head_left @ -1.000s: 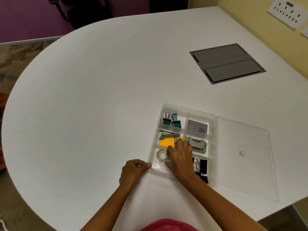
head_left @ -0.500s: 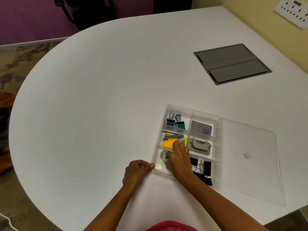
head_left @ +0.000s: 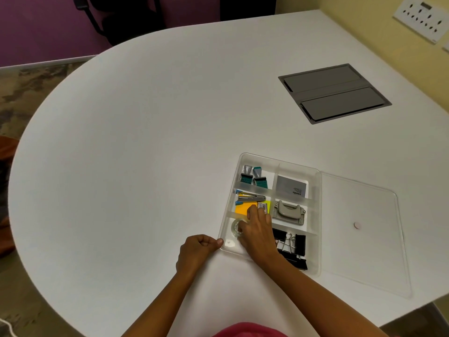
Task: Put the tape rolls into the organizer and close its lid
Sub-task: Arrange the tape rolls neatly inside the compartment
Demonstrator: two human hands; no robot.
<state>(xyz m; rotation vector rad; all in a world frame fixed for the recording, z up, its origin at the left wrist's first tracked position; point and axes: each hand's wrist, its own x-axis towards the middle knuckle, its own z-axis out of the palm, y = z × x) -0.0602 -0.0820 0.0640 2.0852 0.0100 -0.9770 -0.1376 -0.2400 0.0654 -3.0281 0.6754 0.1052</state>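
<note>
A clear plastic organizer (head_left: pixel 317 215) with several compartments lies on the white table near its front edge. Its clear lid (head_left: pixel 364 251) lies open flat to the right. A clear tape roll (head_left: pixel 235 228) sits in the near-left compartment. My right hand (head_left: pixel 257 232) reaches into that compartment, fingers on the roll's right side and partly covering it. My left hand (head_left: pixel 198 248) is closed in a fist, its thumb touching the organizer's near-left corner. Whether a second roll lies under my right hand is hidden.
Other compartments hold green binder clips (head_left: pixel 254 178), a grey card (head_left: pixel 290 187), pens and sticky notes (head_left: pixel 245 207), a beige punch (head_left: pixel 288 212) and black binder clips (head_left: pixel 291 246). A grey cable hatch (head_left: pixel 334 93) is set into the table at the back right. A wall socket (head_left: pixel 424 17) is far right.
My right hand has shifted slightly within the near-left compartment and stays on the tape roll. My left hand keeps its place at the organizer's corner.
</note>
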